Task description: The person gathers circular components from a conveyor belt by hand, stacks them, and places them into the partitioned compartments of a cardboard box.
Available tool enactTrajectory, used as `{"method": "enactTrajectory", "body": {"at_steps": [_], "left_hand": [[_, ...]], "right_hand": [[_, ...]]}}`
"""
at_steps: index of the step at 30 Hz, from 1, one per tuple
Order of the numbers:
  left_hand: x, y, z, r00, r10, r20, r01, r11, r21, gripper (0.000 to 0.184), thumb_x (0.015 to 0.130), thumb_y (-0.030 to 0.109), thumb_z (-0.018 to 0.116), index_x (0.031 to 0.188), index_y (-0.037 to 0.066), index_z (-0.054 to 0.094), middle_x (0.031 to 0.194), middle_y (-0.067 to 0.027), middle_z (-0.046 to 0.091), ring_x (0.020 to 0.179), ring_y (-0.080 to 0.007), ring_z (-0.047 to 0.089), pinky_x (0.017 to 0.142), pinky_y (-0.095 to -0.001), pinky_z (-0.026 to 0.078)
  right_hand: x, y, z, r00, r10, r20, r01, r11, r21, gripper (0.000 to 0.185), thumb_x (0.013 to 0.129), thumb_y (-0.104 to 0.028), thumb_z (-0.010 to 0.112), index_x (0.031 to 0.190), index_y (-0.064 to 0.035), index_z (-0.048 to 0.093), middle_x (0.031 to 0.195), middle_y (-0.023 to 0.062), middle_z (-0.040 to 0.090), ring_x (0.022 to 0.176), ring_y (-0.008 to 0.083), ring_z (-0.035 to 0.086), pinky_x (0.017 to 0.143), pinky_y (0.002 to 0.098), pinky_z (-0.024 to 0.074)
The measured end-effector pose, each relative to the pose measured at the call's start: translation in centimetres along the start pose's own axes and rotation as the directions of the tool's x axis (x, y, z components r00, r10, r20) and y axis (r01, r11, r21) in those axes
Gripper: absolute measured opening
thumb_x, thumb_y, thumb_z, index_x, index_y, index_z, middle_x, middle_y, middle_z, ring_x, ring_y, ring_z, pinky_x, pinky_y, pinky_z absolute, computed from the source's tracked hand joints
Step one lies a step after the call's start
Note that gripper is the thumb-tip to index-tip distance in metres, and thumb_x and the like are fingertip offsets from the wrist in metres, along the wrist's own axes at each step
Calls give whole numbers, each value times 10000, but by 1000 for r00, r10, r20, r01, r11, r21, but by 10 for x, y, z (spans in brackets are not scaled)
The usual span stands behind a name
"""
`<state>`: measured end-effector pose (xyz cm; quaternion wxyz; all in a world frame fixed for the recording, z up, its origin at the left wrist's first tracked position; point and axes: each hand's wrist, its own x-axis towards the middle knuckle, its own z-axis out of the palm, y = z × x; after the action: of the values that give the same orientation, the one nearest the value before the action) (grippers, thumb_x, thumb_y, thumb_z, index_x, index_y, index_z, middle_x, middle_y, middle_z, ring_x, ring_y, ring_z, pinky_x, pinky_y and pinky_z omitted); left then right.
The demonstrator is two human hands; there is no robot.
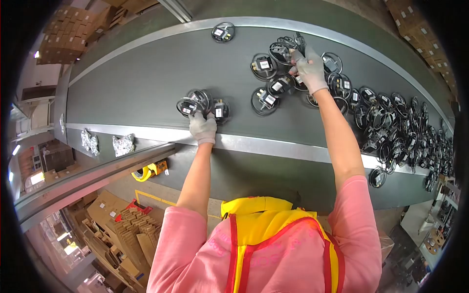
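Hands well apart over the dark work surface. Left hand, left of centre in the frame, has fingertips at the near edge of a small coil cluster; can't tell if the grip is closed. Right hand, upper right of centre, has fingers against a black coil, more coils around it; can't confirm grip either. Lone coil at top centre, near neither hand. Big coil pile fills right side of frame, beyond the right forearm.
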<state>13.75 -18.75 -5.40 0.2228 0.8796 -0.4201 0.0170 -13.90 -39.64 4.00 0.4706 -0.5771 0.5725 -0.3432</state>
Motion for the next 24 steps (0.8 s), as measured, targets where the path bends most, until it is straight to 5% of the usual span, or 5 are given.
{"method": "enactTrajectory", "body": {"at_steps": [7,9,13,19,24], "left_hand": [[1,1,1,1000,-10,12,9,1000,28,279,718,236,671,868,3,644,1000,-242,611,831,-425,625,751,-501,505],[1,0,1,1000,-14,17,14,1000,17,287,721,241,671,882,5,645,1003,-244,610,833,-427,624,757,-499,505],[1,-2,3,999,-26,36,26,1000,6,303,729,250,670,915,11,645,1020,-245,608,847,-428,622,770,-496,504],[2,4,-3,996,-58,66,57,998,13,314,737,249,666,954,22,642,1066,-228,601,896,-420,614,800,-490,491],[2,6,-3,993,-91,80,87,995,50,313,730,243,670,955,27,642,1048,-217,609,899,-416,615,800,-490,488]], "right_hand": [[-25,21,-11,959,-257,-122,242,963,-122,237,884,-200,599,915,24,531,856,156,670,721,227,687,592,316,502],[-29,37,-5,915,-404,-26,362,846,-392,433,851,-200,636,1209,-3,490,922,209,650,875,376,633,743,427,493],[-62,34,2,696,-644,318,705,531,-470,422,812,-211,677,1174,-57,524,950,132,632,863,345,601,785,447,463],[-106,28,-12,916,-387,106,396,829,-395,305,825,-207,658,1048,-24,559,826,146,656,696,299,656,602,406,505],[-137,29,-30,993,-56,-105,66,994,91,205,803,-155,678,880,-3,563,751,170,618,685,349,628,592,403,487]]}}
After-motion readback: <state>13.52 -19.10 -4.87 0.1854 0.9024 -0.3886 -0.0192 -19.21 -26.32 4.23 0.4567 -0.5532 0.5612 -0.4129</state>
